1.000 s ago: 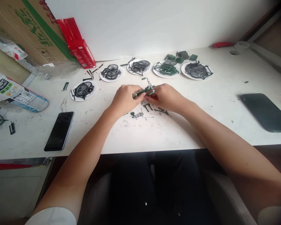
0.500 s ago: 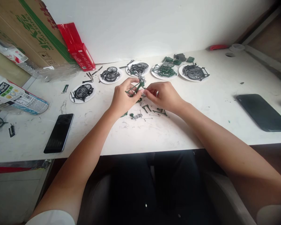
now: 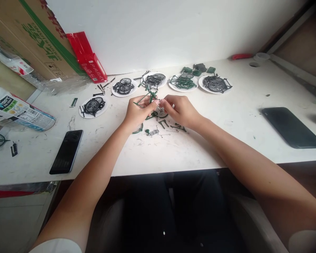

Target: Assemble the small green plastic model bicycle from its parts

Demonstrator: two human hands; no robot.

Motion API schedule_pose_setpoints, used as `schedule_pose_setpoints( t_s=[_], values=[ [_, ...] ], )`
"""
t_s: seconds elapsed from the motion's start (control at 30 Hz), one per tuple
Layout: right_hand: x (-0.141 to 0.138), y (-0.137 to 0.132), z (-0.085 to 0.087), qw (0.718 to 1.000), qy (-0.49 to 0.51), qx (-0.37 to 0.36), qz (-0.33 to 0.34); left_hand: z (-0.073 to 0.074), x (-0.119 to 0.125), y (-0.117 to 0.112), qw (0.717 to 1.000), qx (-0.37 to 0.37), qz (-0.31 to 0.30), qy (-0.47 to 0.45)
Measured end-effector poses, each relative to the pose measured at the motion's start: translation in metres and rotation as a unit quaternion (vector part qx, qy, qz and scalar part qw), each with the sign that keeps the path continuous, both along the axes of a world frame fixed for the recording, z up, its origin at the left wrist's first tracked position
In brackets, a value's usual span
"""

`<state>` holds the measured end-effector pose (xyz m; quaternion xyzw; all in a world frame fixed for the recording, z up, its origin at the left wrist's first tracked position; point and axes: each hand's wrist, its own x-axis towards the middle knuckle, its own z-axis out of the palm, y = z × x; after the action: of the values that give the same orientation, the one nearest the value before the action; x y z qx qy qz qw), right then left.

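While both hands meet over the middle of the white table (image 3: 239, 116), the left hand (image 3: 137, 114) is closed around a small green bicycle frame (image 3: 147, 98), thumb and fingers pinched on its thin tubes, and holds it just above the tabletop with its upper end tipped toward the wall. The right hand (image 3: 181, 109) has its fingertips drawn together right at the frame, seemingly nipping a tiny part, though whatever sits between them is too small to make out. A spoked wheel (image 3: 160, 112) shows just under the two hands, touching or nearly touching the frame. Loose small parts (image 3: 158, 130) lie scattered on the table just in front of the hands, and five paper plates (image 3: 93, 105) with wheels and frames stand in an arc behind. To my eye, fitting work this fine wants the frame kept steady in the left grip, close over the table so anything dropped stays near, with the right fingertips lining the piece up squarely before pressing; forcing it at an angle could bend those slim tubes. A black phone (image 3: 66, 151) lies well off to the left.
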<state>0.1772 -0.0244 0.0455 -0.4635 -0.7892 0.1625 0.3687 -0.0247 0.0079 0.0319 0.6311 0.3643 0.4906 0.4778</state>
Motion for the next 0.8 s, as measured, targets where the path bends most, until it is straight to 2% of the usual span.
schedule_pose_setpoints(
  t_s=[0.27,0.5,0.8],
  values=[
    [-0.0035,-0.0024,0.0028,1.000,0.014,-0.024,0.008,-0.0068,0.0019,0.0025,0.999,-0.028,0.012,-0.024],
    [-0.0044,-0.0051,0.0047,0.998,0.037,-0.028,-0.033,-0.0048,0.0015,0.0006,0.999,-0.022,0.023,-0.015],
    [-0.0033,-0.0020,0.0012,0.999,0.039,-0.029,-0.020,-0.0055,0.0012,-0.0008,0.999,-0.035,0.017,-0.015]
  ],
)
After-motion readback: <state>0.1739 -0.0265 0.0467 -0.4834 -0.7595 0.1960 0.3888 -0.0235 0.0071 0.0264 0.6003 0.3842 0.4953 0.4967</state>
